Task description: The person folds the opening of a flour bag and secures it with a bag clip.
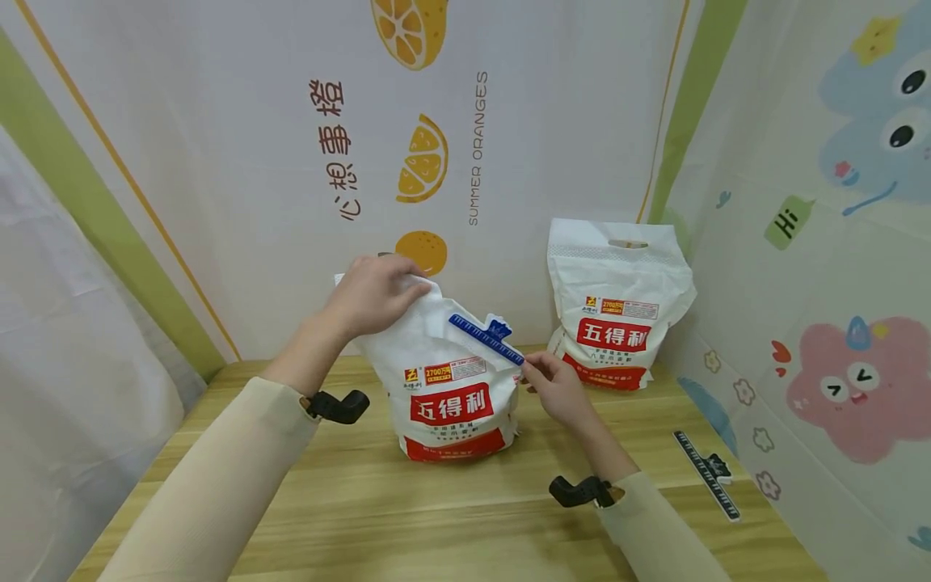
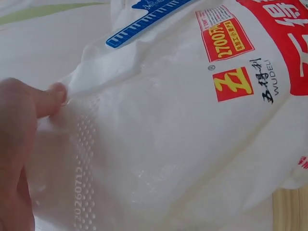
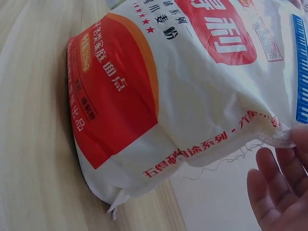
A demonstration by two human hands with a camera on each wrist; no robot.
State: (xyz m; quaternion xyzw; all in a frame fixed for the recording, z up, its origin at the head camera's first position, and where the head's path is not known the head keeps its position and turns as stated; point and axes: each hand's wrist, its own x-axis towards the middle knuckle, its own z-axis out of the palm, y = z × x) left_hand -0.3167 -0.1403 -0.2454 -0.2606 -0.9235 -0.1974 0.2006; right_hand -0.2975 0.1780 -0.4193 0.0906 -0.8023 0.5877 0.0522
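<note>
A white flour bag [image 1: 451, 388] with red labels stands on the wooden table [image 1: 364, 517]. My left hand [image 1: 378, 295] grips the bag's folded top at its left corner; in the left wrist view the thumb [image 2: 48, 98] presses the bag's embossed edge [image 2: 183, 144]. A blue sealing clip [image 1: 486, 339] lies slanted across the bag's top right. My right hand [image 1: 549, 384] pinches the clip's lower end. In the right wrist view the other fingers [image 3: 274, 192] hang loose beside the bag [image 3: 168, 96], just below the clip [image 3: 301, 72].
A second, sealed flour bag [image 1: 618, 307] stands at the back right against the wall. A black sealing clip [image 1: 705, 473] lies on the table near the right edge. Printed walls close in the back and the right side.
</note>
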